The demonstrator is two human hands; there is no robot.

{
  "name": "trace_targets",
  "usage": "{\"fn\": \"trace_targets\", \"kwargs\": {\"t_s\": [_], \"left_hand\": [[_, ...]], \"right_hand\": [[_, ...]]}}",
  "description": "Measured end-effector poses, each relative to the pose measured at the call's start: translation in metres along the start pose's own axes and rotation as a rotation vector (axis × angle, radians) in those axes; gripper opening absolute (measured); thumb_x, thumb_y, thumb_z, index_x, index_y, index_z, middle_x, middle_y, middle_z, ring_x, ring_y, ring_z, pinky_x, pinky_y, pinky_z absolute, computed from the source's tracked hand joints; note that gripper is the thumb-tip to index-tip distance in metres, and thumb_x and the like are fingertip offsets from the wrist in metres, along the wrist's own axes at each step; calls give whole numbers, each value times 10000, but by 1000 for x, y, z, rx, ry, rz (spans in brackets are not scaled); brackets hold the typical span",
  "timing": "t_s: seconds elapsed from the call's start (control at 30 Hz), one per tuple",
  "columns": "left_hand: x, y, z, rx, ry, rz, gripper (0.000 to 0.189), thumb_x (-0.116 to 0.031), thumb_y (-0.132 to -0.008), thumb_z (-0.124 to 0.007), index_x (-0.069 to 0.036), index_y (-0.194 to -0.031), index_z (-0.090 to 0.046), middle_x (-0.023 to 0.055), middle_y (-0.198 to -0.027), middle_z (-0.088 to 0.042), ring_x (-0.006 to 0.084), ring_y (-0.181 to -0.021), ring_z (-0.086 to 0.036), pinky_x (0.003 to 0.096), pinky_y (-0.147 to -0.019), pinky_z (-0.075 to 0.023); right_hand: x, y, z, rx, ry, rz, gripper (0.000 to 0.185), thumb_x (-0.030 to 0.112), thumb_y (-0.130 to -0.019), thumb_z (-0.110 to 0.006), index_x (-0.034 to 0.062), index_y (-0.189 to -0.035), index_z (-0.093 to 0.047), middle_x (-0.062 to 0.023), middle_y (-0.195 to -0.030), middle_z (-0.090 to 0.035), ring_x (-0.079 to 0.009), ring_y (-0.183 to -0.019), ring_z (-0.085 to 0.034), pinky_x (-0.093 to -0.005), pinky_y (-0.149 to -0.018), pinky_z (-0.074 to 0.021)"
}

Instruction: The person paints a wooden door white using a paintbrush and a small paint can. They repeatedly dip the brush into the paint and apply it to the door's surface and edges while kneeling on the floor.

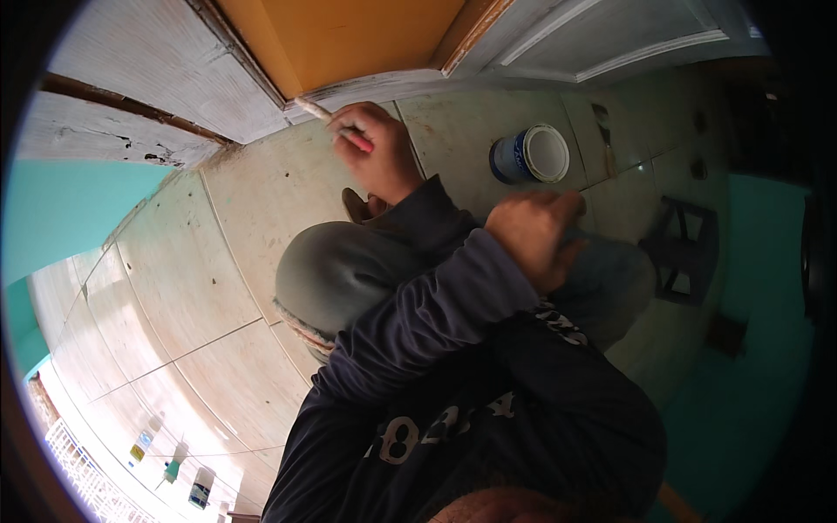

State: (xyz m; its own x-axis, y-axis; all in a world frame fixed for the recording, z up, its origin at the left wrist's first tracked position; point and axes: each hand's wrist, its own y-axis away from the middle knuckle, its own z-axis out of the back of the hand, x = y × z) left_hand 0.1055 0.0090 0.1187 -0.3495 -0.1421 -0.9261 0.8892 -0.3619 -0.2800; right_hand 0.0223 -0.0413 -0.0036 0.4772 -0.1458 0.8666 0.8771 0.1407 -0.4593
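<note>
My right hand [376, 147], with the right arm under the left, grips a slim painting tool [314, 109] with a pink-red handle end and a whitish, rough-looking front. Its tip is at the lower corner of an orange-brown door panel [353, 39], beside grey-white painted frame wood [176, 65]; contact is unclear. Crossing over to the right, my left hand [533, 229] has its fingers curled above my right knee. Whether it holds anything is hidden. Just beyond that hand, a blue-labelled paint can [516, 159] stands uncovered on the tiles, its inside whitish.
A flat brush [603, 131] lies on the tiled floor right of the can. Farther right is a dark plastic stool [683, 252]. Bottles [201, 487] stand in bright light at lower left. A sandal [354, 204] shows below my right wrist. Teal walls [72, 209] flank the floor.
</note>
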Motion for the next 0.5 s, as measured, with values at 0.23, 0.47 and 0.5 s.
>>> {"fn": "trace_targets", "kwargs": {"t_s": [0.23,0.47,0.5], "left_hand": [[-1,2,-4,17,85,11,297,-106,-746,-719,-31,-1008,-601,170,-900,-672,356,-851,-665,406,-750,-541],[-7,1,-6,18,56,-35,307,-107,-742,-724,-37,-1016,-604,166,-893,-671,355,-846,-664,417,-748,-539],[-8,1,-5,28,44,-33,308,-107,-740,-726,-37,-1014,-603,167,-890,-670,355,-846,-664,418,-746,-538]], "right_hand": [[-73,8,97,-339,86,-167,141,-25,-783,-665,47,-901,-641,-72,-893,-654,-136,-766,-596,-274,-684,-494],[-33,8,59,-392,616,145,221,-53,-720,-645,63,-902,-593,-102,-892,-560,-274,-765,-581,-365,-678,-484],[-36,5,40,-328,504,52,216,-35,-712,-640,62,-897,-584,-137,-904,-548,-331,-841,-567,-407,-713,-475]]}}
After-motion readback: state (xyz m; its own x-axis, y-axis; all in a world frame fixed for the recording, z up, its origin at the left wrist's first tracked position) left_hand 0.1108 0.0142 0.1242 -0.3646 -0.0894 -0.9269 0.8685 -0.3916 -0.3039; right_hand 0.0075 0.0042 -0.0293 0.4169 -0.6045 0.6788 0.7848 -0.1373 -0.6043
